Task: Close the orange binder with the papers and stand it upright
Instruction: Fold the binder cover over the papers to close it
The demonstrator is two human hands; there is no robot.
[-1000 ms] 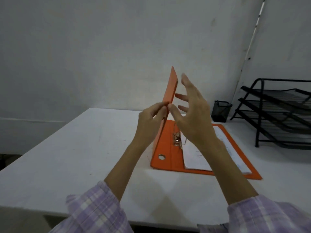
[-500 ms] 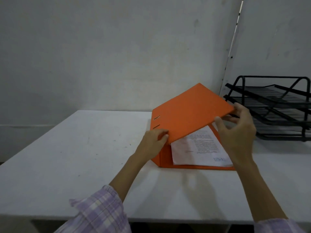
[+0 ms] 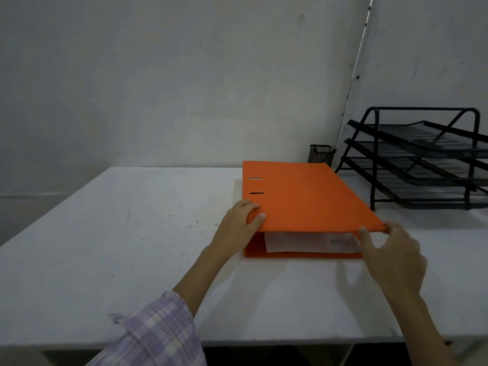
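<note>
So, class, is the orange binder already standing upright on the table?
No, the orange binder lies flat on the table, cover nearly down over the papers, with both hands at its near corners.

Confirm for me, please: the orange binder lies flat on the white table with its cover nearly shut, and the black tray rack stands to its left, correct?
Not quite: the head view shows the black tray rack to the right of the orange binder, not its left. The rest holds.
</note>
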